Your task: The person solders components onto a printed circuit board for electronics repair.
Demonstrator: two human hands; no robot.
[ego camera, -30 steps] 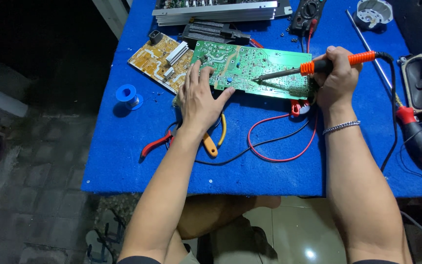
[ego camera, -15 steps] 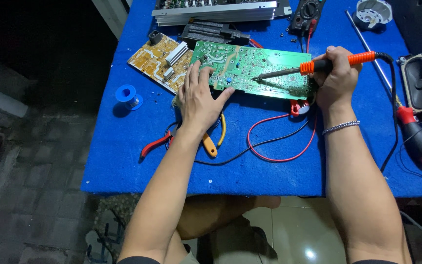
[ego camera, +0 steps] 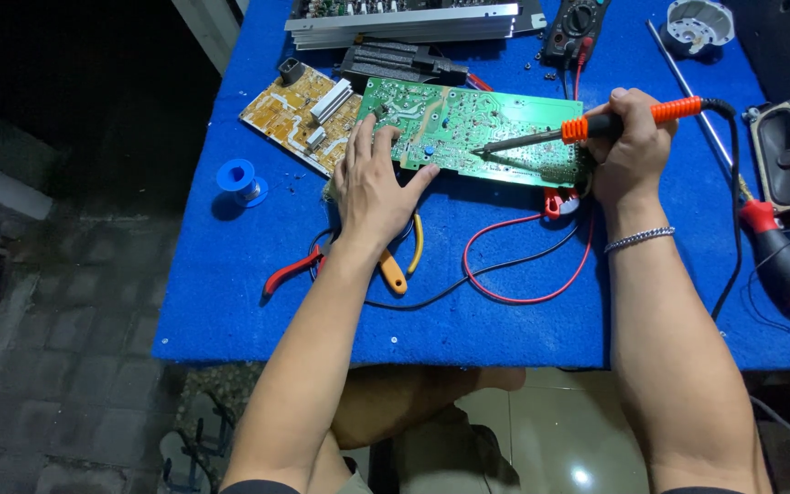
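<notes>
Nearest the table's front edge, red and black wires (ego camera: 514, 274) loop beside orange-handled pliers (ego camera: 395, 270). The left hand (ego camera: 372, 187) lies flat, fingers spread, pinning one green rectangular circuit board (ego camera: 472, 133). Its long axis runs left to right. The right hand (ego camera: 628, 146) is clamped on one orange-gripped soldering iron (ego camera: 578, 128), whose tip points leftward onto the board. Farther off lies one tan board (ego camera: 299, 114).
</notes>
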